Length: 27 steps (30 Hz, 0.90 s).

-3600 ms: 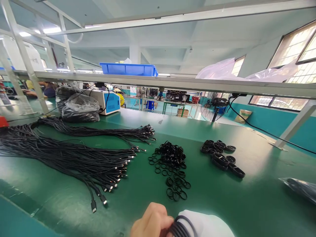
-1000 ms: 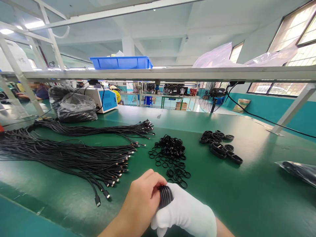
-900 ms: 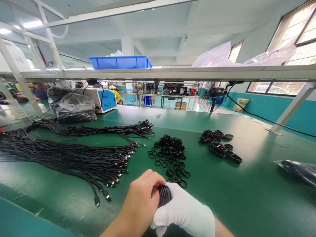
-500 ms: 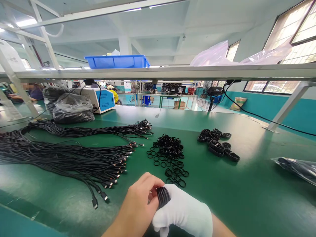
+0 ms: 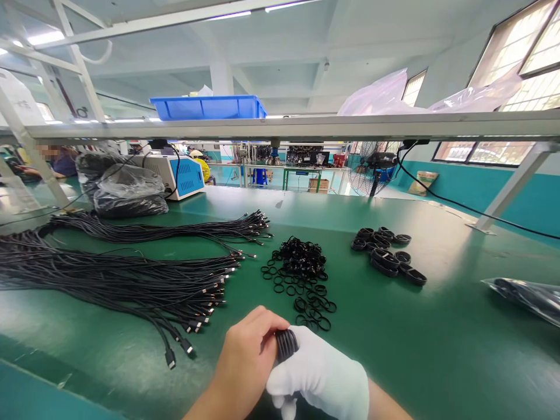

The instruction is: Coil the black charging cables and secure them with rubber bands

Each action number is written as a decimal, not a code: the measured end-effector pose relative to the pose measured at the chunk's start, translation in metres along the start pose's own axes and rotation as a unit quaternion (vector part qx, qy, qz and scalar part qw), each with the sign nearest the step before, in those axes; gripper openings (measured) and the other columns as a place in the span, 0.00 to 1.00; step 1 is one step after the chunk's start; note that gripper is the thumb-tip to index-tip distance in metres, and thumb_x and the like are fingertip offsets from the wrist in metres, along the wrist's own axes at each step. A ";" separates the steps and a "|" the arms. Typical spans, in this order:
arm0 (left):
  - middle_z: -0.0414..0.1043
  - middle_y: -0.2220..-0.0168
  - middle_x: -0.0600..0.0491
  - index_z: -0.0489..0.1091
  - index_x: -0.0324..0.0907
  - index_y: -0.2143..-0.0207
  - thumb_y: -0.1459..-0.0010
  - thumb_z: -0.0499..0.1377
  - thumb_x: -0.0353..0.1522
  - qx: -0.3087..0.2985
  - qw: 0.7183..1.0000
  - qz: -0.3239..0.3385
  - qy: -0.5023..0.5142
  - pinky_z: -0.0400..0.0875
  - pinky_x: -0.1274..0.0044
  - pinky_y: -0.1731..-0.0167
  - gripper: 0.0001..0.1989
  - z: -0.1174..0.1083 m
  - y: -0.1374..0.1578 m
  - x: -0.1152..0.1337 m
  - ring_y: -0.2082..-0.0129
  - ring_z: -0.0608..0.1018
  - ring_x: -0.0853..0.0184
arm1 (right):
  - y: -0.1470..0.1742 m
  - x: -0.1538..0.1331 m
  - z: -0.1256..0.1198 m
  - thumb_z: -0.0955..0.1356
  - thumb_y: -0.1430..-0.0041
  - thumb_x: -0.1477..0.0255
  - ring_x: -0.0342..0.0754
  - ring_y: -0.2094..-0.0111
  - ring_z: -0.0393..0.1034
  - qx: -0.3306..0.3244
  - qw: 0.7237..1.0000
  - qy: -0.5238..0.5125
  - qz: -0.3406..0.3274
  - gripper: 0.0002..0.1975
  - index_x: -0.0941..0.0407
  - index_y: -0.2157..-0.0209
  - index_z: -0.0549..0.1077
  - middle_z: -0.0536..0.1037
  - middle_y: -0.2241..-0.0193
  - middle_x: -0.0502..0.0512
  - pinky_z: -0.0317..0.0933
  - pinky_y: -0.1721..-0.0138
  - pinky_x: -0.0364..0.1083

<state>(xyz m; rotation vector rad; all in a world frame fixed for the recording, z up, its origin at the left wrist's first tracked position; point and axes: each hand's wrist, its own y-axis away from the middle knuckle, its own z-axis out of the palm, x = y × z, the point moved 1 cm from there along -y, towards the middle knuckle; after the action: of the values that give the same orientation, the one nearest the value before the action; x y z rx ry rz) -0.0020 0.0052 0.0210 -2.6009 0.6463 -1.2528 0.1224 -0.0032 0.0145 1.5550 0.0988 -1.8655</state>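
Fingers (image 5: 280, 322) of the bare left hand (image 5: 248, 357) are bent in on the far left side of a coil of black cable (image 5: 286, 345), closed against its turns. The right hand (image 5: 317, 373), in a white glove, is wrapped about the same coil from the right, its grip drawn in; the underside of the coil is hidden between the two hands. Its turns lie side by side, low in the middle of the view and over the green tabletop (image 5: 437, 356).

Taking the coil as the clock's centre, with 12 straight ahead, loose black rings (image 5: 312, 312) are scattered nearest, at 1 o'clock, and run up into a heaped pile of rings (image 5: 301, 259) at 12. Finished-looking loops of black cable (image 5: 385, 256) lie in a loose cluster at 2 o'clock. Between 9 and 10, a wide spread of straight black cables (image 5: 131, 280) points its plug ends towards the hands, with a narrower bundle (image 5: 166, 231) just beyond it at 10. A clear bag with dark contents (image 5: 525, 298) sits near 3.

Farther out, a filled plastic bag (image 5: 131, 192) stands at 10 beside a white-and-blue machine (image 5: 186, 176) at 11; a blue tray (image 5: 207, 108) rests on the shelf (image 5: 306, 129) above, also at 11, and a fan (image 5: 371, 169) stands at 1.
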 end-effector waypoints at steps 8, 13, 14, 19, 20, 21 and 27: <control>0.68 0.51 0.50 0.73 0.45 0.72 0.50 0.56 0.29 0.018 0.997 -0.066 0.031 0.65 0.63 0.50 0.07 -0.003 0.010 -0.011 0.50 0.70 0.57 | -0.009 0.011 -0.021 0.71 0.64 0.72 0.42 0.78 0.66 0.033 0.982 -0.176 -0.061 0.13 0.60 0.73 0.67 0.69 0.80 0.50 0.60 0.78 0.42; 0.57 0.41 0.49 0.75 0.46 0.65 0.57 0.60 0.26 -0.013 0.993 -0.060 0.101 0.62 0.62 0.47 0.14 0.032 0.033 -0.015 0.45 0.65 0.54 | -0.014 0.014 -0.015 0.73 0.64 0.70 0.40 0.80 0.63 -0.019 0.972 -0.222 -0.081 0.14 0.60 0.77 0.64 0.66 0.84 0.48 0.53 0.79 0.40; 0.57 0.41 0.50 0.76 0.45 0.67 0.56 0.60 0.26 -0.003 0.993 -0.053 0.103 0.62 0.63 0.47 0.11 0.037 0.035 -0.015 0.45 0.64 0.54 | -0.014 0.015 -0.013 0.72 0.64 0.70 0.42 0.80 0.64 -0.020 0.972 -0.218 -0.088 0.14 0.60 0.77 0.65 0.68 0.83 0.49 0.55 0.77 0.42; 0.60 0.43 0.50 0.75 0.44 0.73 0.55 0.60 0.26 -0.030 0.987 -0.052 0.147 0.60 0.65 0.47 0.06 0.026 0.028 -0.012 0.46 0.66 0.56 | -0.009 0.013 -0.015 0.71 0.64 0.72 0.41 0.81 0.63 -0.028 0.974 -0.203 -0.096 0.11 0.61 0.79 0.64 0.65 0.85 0.47 0.57 0.78 0.41; 0.62 0.44 0.50 0.74 0.44 0.72 0.55 0.60 0.27 -0.050 0.982 -0.064 0.171 0.61 0.66 0.48 0.06 0.017 0.024 -0.011 0.48 0.68 0.57 | -0.006 0.011 -0.016 0.71 0.64 0.72 0.41 0.80 0.64 -0.026 0.977 -0.192 -0.083 0.11 0.61 0.79 0.65 0.66 0.83 0.48 0.59 0.78 0.41; 0.65 0.47 0.50 0.74 0.44 0.70 0.54 0.60 0.28 -0.065 0.977 -0.080 0.188 0.62 0.67 0.49 0.06 0.008 0.021 -0.010 0.49 0.69 0.58 | -0.004 0.009 -0.016 0.71 0.64 0.72 0.42 0.78 0.66 -0.020 0.982 -0.178 -0.068 0.12 0.62 0.77 0.67 0.68 0.82 0.50 0.60 0.79 0.41; 0.73 0.70 0.56 0.72 0.43 0.68 0.50 0.55 0.28 -0.077 0.986 -0.120 0.089 0.66 0.76 0.64 0.07 -0.020 0.000 0.000 0.67 0.73 0.66 | -0.001 0.006 -0.011 0.69 0.64 0.75 0.42 0.81 0.66 -0.026 0.997 -0.070 -0.008 0.09 0.62 0.75 0.68 0.67 0.83 0.49 0.61 0.86 0.38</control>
<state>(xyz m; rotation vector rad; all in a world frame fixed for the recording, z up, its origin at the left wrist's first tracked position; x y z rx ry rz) -0.0174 0.0052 0.0336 -2.7815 0.4871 -1.5802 0.1307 -0.0006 0.0055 1.3886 0.0961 -1.9634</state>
